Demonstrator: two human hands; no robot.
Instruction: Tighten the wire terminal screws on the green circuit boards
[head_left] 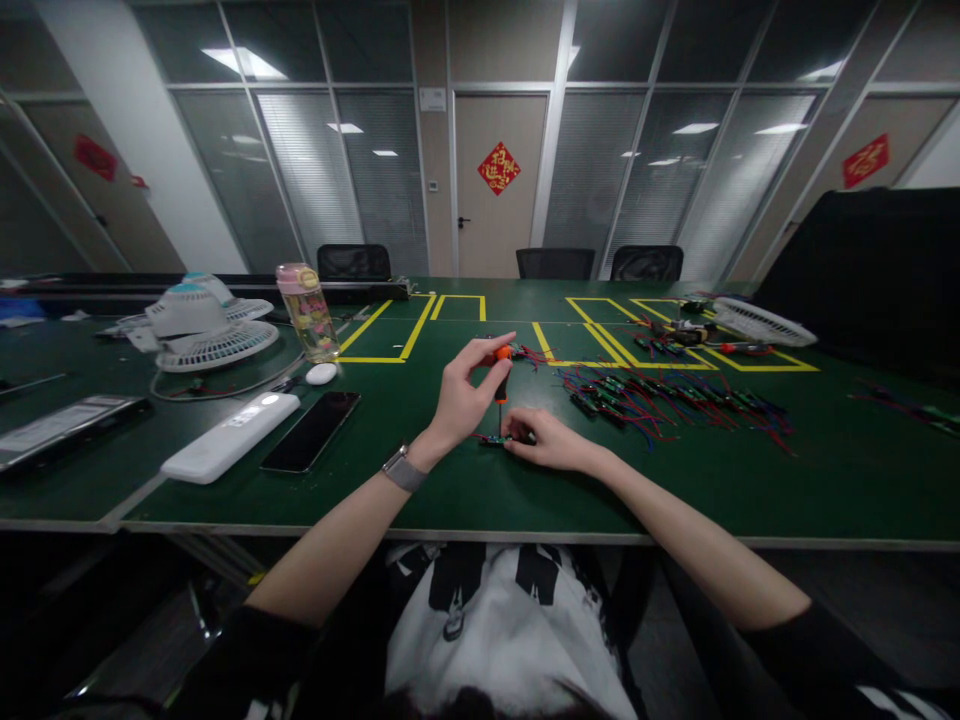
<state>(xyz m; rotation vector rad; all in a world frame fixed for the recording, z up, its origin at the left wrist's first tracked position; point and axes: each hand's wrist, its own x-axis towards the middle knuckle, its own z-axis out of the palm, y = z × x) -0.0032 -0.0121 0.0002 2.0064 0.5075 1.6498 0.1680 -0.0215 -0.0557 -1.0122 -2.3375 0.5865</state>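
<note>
My left hand (466, 392), with a watch on its wrist, is closed round the orange and black handle of a screwdriver (502, 388). The screwdriver stands upright, its thin shaft pointing down at a small green circuit board (493, 440) on the table. My right hand (550, 438) rests low beside the shaft, thumb and fingers pinching the board's right end. Whether the tip sits in a screw is too small to tell. Behind my left hand lies another wired board (519, 352), partly hidden by the fingers.
Several boards with red and blue wires (675, 398) lie heaped on the green table (450, 500) to the right. Leftward are a black phone (312, 432), a white power bank (231, 438), a bottle (309, 315) and a small fan (214, 335). Yellow tape (371, 360) marks the tabletop.
</note>
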